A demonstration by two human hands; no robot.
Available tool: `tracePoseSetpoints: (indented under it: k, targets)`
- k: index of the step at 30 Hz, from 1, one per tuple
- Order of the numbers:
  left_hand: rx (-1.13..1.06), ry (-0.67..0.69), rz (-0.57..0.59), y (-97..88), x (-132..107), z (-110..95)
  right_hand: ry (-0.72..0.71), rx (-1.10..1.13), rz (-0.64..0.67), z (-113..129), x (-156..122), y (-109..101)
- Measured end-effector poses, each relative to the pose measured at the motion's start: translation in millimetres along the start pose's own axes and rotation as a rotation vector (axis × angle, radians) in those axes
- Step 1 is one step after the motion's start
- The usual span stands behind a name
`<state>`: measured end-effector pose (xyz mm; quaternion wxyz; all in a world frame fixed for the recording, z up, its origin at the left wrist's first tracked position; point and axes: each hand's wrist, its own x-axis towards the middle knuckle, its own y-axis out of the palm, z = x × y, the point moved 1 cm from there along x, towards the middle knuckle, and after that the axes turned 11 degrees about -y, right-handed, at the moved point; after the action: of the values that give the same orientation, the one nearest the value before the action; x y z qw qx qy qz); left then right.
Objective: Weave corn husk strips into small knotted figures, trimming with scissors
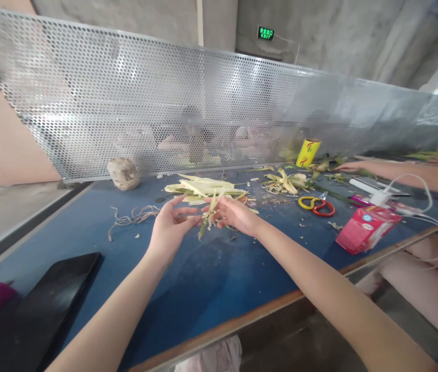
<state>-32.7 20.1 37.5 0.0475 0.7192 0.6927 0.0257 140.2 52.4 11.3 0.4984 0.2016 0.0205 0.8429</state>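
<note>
A small bundle of pale green-yellow corn husk strips (211, 211) is held above the blue table in my right hand (237, 214), its fingers closed around it. Just left of the bundle is my left hand (174, 225), with thumb and fingers apart and their tips close to the strips. Whether the left thumb touches them I cannot tell. Behind my hands lies a flat pile of pale husk leaves (203, 187). Thin brown strings (136, 216) are spread on the table to the left of my left hand.
Scissors (317, 205), a pink carton (368, 227), more husks (286, 182) and a yellow roll (308, 153) are on the right. A wrapped lump (123, 173) and a black phone-like slab (62, 294) are left. A perforated screen (157, 103) borders the back; another person's arm (408, 173) reaches in.
</note>
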Motion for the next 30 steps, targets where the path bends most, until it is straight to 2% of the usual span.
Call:
tracePoseSetpoints:
  k: [3,7,9,19,22,27,30]
  targets:
    - [-0.033,0.012,-0.023,-1.0,1.7,1.1,0.045,-0.021,0.035,-0.1,-1.1,2.4]
    - [-0.028,0.02,-0.036,-1.9,2.4,2.3,-0.008,-0.204,0.153,-0.5,-4.5,7.5]
    - [-0.032,0.012,-0.032,-1.3,1.5,2.5,-0.017,-0.275,0.161,-0.8,-5.2,8.6]
    - [-0.074,-0.002,-0.04,-0.4,3.7,3.6,-0.037,-0.303,0.05,0.0,-1.2,3.5]
    - [-0.021,-0.001,-0.034,-0.3,3.8,3.9,-0.047,-0.334,-0.01,-1.4,-0.3,1.4]
    - [0.076,-0.009,0.075,3.0,-0.1,4.4,-0.073,-0.395,-0.054,-2.6,-0.3,-0.4]
    - [0.097,-0.043,0.033,5.3,-3.4,4.3,-0.134,-0.442,-0.068,-2.0,-0.8,0.4]
